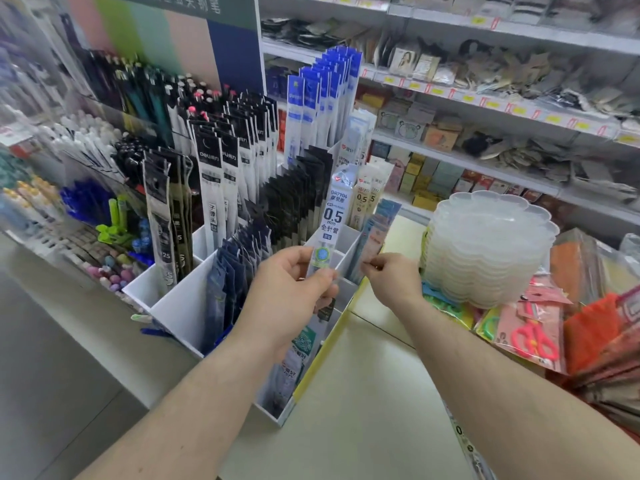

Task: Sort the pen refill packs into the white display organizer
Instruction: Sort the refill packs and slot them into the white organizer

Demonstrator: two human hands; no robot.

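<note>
Both forearms reach toward the white display organizer (180, 306). Left hand (291, 289) pinches a tall refill pack (334, 216) marked 0.5, upright above the organizer's right-side compartments; right hand (391, 278) pinches pinkish packs (372, 237) at its right edge.

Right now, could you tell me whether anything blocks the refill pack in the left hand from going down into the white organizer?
Nothing visible does. The left hand pinches the clear 0.5 mm refill pack upright over an open slot of the white display organizer, while the right hand holds neighbouring packs aside.
</note>
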